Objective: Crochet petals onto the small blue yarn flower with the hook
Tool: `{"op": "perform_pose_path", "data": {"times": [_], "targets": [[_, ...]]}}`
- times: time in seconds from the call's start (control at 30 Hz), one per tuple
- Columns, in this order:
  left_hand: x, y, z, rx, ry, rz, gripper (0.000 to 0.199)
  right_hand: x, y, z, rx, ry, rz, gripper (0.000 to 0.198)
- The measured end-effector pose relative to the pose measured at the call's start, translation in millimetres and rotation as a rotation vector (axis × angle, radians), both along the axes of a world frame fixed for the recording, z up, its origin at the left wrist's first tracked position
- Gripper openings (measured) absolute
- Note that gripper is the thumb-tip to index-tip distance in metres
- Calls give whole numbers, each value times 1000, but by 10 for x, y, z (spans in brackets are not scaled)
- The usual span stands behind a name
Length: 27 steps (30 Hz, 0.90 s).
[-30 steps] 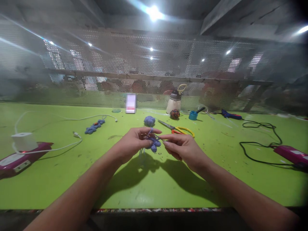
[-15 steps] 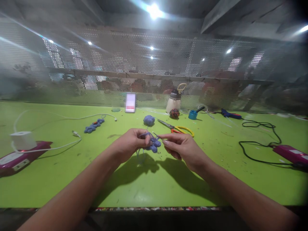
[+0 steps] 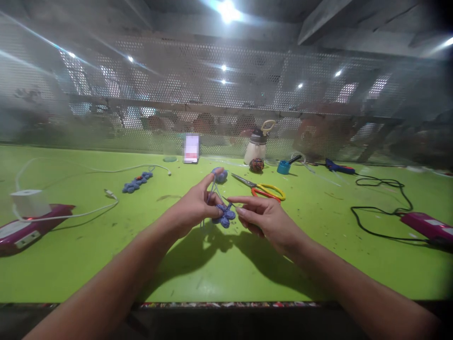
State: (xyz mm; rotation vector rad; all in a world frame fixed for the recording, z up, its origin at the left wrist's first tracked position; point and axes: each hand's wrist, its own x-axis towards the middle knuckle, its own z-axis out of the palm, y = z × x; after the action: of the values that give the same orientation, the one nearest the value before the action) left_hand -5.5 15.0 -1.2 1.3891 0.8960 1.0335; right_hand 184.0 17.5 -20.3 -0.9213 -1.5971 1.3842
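My left hand (image 3: 198,205) pinches a blue-purple crocheted flower (image 3: 226,217) between thumb and fingers, and its raised index finger carries a strand of yarn (image 3: 213,186). Opposite it, my right hand (image 3: 264,215) grips a thin crochet hook (image 3: 230,202), whose tip lies by the top of the flower. Most of the hook is hidden by the fingers. Just behind the left index finger sits a ball of blue-purple yarn (image 3: 221,176). Scissors (image 3: 260,185) with red and yellow handles lie beyond my right hand.
A finished-looking crocheted strip (image 3: 137,182) lies left, near a white cable (image 3: 99,211) and a power strip (image 3: 38,231). Behind stand a phone (image 3: 191,148), a bottle (image 3: 255,150), a dark yarn ball (image 3: 256,165) and a blue tape roll (image 3: 283,167). A glue gun (image 3: 339,166) and black cord are right.
My left index finger has lifted away from the flower, drawing the yarn up into a taut strand. The flower sits slightly lower and faces the camera more. My right hand has barely moved.
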Motion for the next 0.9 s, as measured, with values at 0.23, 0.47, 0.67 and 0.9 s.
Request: {"op": "perform_pose_path", "data": {"times": [0.23, 0.47, 0.67, 0.9], "targets": [[-1, -6, 13, -5, 88, 3, 95, -7, 12, 0, -47, -25, -32, 38], [3, 15, -17, 56, 125, 40, 95, 10, 51, 2, -64, -64, -25, 34], [23, 22, -18, 42, 67, 65, 88, 23, 51, 11, -48, -71, -6, 35], [30, 28, -46, 54, 71, 61, 96, 6, 42, 6, -44, -112, -35, 33]]}}
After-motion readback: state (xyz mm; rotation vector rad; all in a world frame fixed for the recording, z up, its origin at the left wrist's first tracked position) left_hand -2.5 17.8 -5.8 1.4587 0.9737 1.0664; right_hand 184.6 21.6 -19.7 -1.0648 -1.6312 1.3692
